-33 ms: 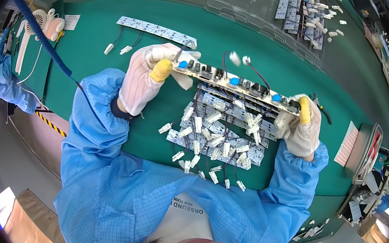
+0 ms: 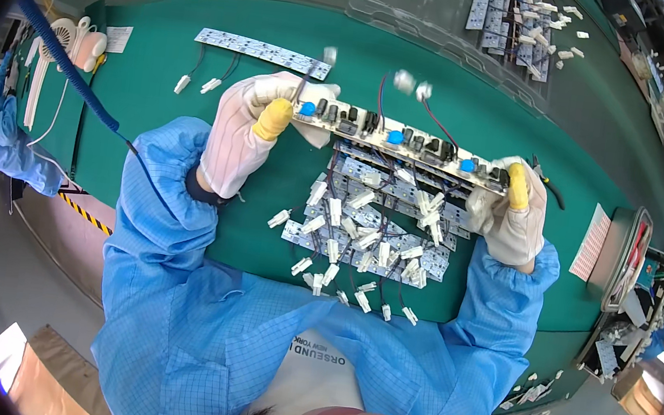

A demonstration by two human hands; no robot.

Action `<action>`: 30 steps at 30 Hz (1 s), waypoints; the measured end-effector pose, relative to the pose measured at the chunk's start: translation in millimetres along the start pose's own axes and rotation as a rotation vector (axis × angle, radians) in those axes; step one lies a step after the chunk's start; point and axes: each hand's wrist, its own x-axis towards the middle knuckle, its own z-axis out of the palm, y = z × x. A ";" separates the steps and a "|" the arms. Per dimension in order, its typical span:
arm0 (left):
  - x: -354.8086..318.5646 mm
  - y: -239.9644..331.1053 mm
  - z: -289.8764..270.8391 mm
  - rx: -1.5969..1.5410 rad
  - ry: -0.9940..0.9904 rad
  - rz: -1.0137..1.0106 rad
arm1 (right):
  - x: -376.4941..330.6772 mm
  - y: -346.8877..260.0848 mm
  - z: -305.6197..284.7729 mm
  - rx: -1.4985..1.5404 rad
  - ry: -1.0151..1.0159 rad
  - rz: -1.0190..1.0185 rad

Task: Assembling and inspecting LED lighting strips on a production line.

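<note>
Between my two gloved hands is a long narrow circuit board (image 2: 382, 135), raised with its component side showing black parts and blue discs. My left hand (image 2: 241, 138), in a striped white glove with a yellow thumb tip, pinches its left end. Closed on the right end is my right hand (image 2: 513, 217), gloved likewise. Thin wires rise from the board to white connectors (image 2: 423, 92), partly blurred. Just below lies a heap of similar boards (image 2: 437, 266), strewn with several white wired connectors (image 2: 335, 209). The board partly covers the heap.
Beyond my left hand lies another board strip (image 2: 264, 51). Pliers (image 2: 546, 182) rest beside my right hand. A clear plastic tray (image 2: 420, 32), more boards (image 2: 500, 17), a label sheet (image 2: 591, 243) and a metal box (image 2: 628, 260) stand around. A coiled blue cord (image 2: 74, 80) hangs left, near another person's sleeve (image 2: 13, 135).
The held board has tipped slightly, showing more of its component face. Its upper wired connectors have shifted a little. Both hands keep their hold.
</note>
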 end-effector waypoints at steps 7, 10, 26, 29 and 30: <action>-0.9 -7.2 4.2 0.046 -0.018 0.023 | -3.0 4.7 -2.3 0.046 0.089 -0.054; 4.2 1.7 12.4 0.021 0.112 -0.084 | -6.7 -6.9 8.2 0.112 0.091 -0.021; 2.6 -12.6 1.0 0.163 0.035 -0.192 | -3.6 -14.8 6.0 0.043 0.005 0.091; 3.4 -6.9 2.3 0.190 0.018 -0.140 | -3.1 -12.4 4.3 0.052 0.053 0.105; 0.9 -7.3 3.5 0.252 0.059 -0.186 | -3.7 -12.6 3.4 0.074 0.028 0.091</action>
